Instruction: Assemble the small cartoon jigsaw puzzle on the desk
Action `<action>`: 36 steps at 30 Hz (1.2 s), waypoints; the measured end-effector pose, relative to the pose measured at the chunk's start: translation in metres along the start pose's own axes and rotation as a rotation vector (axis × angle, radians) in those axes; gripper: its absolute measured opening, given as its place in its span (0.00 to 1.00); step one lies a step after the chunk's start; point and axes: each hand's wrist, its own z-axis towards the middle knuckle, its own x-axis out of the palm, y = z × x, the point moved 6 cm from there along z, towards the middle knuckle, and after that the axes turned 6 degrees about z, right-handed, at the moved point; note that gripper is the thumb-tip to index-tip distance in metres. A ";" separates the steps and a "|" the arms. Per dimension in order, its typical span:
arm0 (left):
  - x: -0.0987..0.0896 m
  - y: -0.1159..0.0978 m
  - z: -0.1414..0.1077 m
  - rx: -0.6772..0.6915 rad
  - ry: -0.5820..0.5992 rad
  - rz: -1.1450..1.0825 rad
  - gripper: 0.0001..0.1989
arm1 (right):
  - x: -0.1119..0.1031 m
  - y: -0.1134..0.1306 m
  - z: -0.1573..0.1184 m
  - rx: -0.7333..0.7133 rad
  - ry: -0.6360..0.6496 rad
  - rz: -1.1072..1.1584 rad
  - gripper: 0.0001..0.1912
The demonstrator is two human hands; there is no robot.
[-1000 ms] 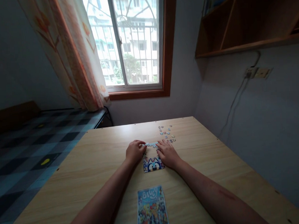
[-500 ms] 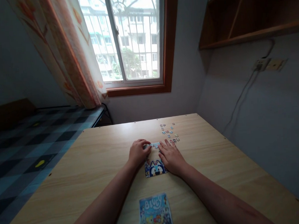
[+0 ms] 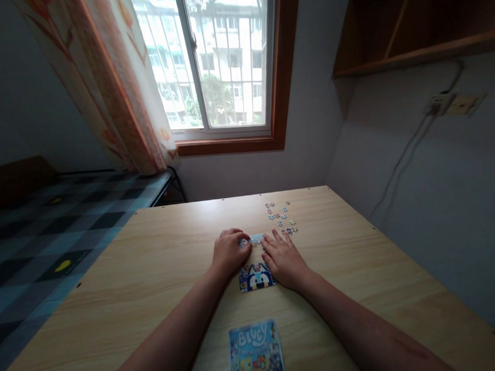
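Note:
Two joined parts of a jigsaw lie on the wooden table. The lower one [image 3: 258, 279] shows a blue dog face, and the upper strip [image 3: 257, 239] is pale blue. My left hand [image 3: 231, 251] is at the strip's left end, its thumb and index finger pressed together; whatever is between them is too small to make out. My right hand [image 3: 284, 259] lies with fingers spread, its fingertips at the strip's right end and its palm beside the dog-face part. Loose puzzle pieces [image 3: 280, 223] are scattered beyond my right hand.
A blue Bluey picture card [image 3: 257, 354] lies on the table [image 3: 153, 279] between my forearms. A bed with a checked cover [image 3: 23, 258] stands at the left. A wooden shelf [image 3: 423, 56] and a cable [image 3: 399, 158] are on the right wall.
The view has shifted slightly. My left thumb and fingers have moved a little at the strip's left end, and my right hand has hardly moved.

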 end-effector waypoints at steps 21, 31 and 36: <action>0.002 -0.004 0.002 -0.015 0.051 0.075 0.08 | -0.004 0.005 0.001 0.038 0.105 -0.074 0.28; 0.002 -0.014 0.001 0.069 0.083 0.172 0.10 | -0.004 0.006 0.001 0.053 0.114 -0.070 0.29; 0.001 -0.013 0.002 0.067 0.074 0.168 0.10 | -0.008 0.007 0.002 0.054 0.055 -0.016 0.29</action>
